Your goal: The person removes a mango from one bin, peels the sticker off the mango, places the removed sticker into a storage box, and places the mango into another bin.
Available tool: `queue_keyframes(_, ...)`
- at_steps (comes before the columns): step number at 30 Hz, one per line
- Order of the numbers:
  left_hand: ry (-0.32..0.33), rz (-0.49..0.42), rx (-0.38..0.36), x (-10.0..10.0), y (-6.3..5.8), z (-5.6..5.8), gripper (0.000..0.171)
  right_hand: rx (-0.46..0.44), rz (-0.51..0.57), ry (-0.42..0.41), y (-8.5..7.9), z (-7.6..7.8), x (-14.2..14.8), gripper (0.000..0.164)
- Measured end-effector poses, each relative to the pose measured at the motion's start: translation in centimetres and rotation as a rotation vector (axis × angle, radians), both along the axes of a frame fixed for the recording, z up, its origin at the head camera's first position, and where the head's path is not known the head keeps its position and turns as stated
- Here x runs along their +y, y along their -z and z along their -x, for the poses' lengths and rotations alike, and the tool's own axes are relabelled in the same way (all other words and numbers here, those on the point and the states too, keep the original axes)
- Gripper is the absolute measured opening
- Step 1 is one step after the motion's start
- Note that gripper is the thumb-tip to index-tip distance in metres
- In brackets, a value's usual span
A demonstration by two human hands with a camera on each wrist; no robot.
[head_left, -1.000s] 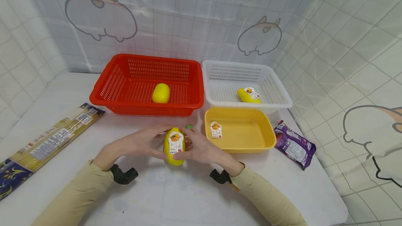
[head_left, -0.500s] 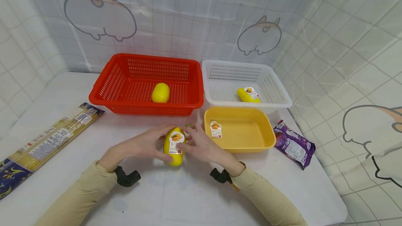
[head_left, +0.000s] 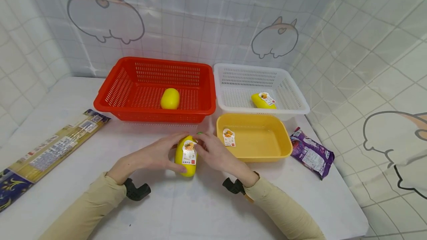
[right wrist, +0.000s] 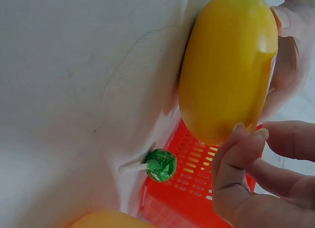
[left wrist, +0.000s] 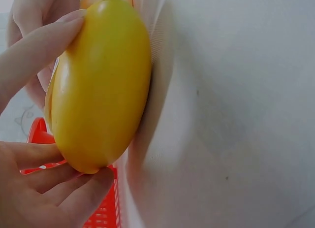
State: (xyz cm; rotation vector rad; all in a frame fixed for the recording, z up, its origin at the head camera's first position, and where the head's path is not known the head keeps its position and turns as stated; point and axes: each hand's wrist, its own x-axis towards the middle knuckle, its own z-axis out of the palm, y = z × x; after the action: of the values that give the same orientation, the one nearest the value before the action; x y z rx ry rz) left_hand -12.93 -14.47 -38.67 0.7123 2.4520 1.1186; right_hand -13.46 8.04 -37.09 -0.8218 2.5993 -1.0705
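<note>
A yellow mango point(left wrist: 103, 85) stands between both hands on the white table. Its white sticker point(head_left: 189, 155), printed with mangoes, faces up. My left hand point(head_left: 153, 155) holds the fruit, thumb near its lower end and fingers at the far end. In the right wrist view, my right hand point(right wrist: 261, 183) pinches the sticker's far edge between thumb and forefinger, against the mango. A narrow gap shows under the sticker's edge in the left wrist view. A green-wrapped lollipop point(right wrist: 161, 165) lies beside the right fingers, mostly hidden in the head view.
Behind the hands stand a red basket point(head_left: 156, 115) with a yellow mango point(head_left: 170, 99) and a white basket point(head_left: 263, 112) with a stickered mango point(head_left: 258, 101). A yellow tub point(head_left: 257, 147) bears a similar sticker. Noodle packs point(head_left: 55, 153) lie left; a purple packet point(head_left: 311, 155) lies right.
My right thumb has slid off the sticker's lower part up to its far edge, meeting the forefinger there. The mango has shifted slightly; my left hand keeps holding it.
</note>
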Motion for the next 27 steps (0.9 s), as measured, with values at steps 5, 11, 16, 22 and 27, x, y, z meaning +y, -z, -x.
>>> queue_keyframes(5, -0.004, 0.011, 0.008, 0.07, 0.17, 0.05, 0.112, 0.030, 0.019, 0.016, 0.23, 0.15, -0.30, 0.036)
queue_keyframes(11, -0.015, 0.041, 0.034, 0.19, 0.22, -0.02, 0.112, 0.049, 0.048, 0.051, 0.26, 0.06, -0.47, 0.031)
queue_keyframes(16, -0.016, 0.062, 0.052, 0.14, 0.30, -0.06, 0.112, 0.043, 0.072, 0.071, 0.29, 0.09, -0.50, 0.026)
queue_keyframes(22, -0.020, 0.043, 0.033, 0.20, 0.26, -0.08, 0.113, 0.058, 0.091, 0.105, 0.33, 0.10, -0.63, 0.014)
queue_keyframes(27, -0.016, 0.036, 0.038, 0.19, 0.19, -0.15, 0.111, 0.071, 0.103, 0.116, 0.33, 0.07, -0.66, 0.009)
